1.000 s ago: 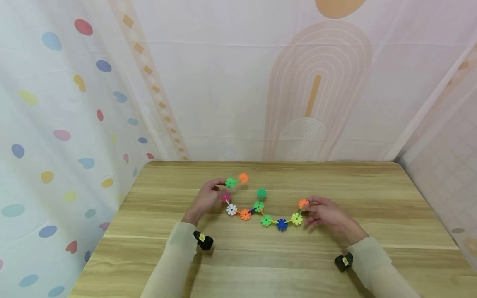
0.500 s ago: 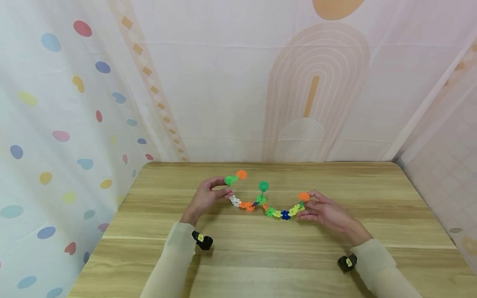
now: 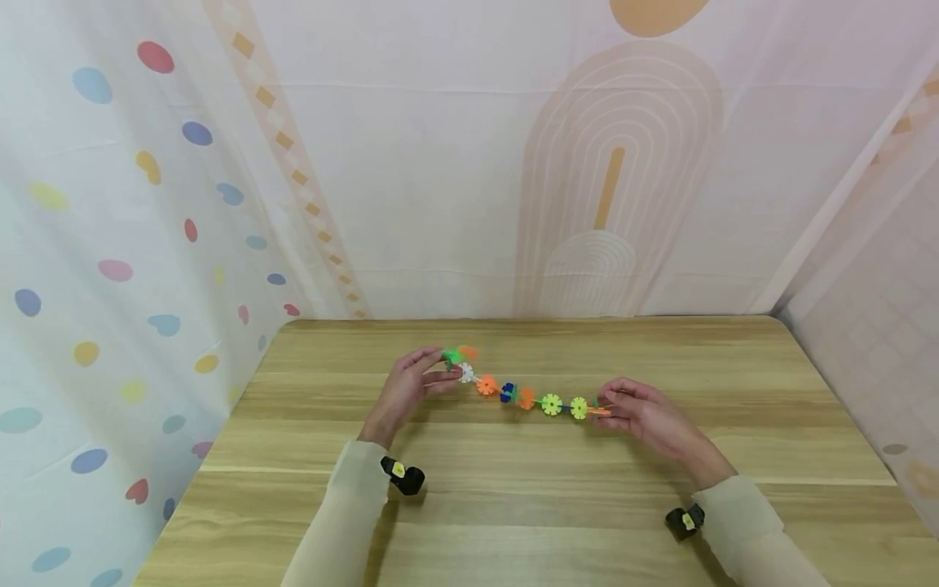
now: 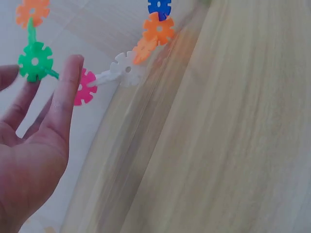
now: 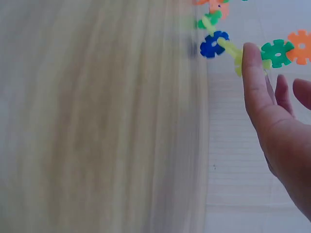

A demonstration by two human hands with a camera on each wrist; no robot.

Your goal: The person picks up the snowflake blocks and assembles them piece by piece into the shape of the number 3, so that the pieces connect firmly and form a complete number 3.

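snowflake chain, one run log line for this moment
left hand: pinches end | right hand: pinches end | snowflake chain: held above table

A chain of plastic snowflake discs point(image 3: 524, 398) stretches nearly straight between the left hand point(image 3: 411, 387) and the right hand point(image 3: 645, 417), lifted off the counter point(image 3: 513, 505). Each disc is a small notched wheel slotted into its neighbour. From the left hand's fingertips the colours run green, orange, pink, white, orange, blue, orange (some turned edge-on), then yellow-green ones toward the right hand, ending in green and orange by that hand's fingers. The left hand's end sits slightly higher than the right hand's end.
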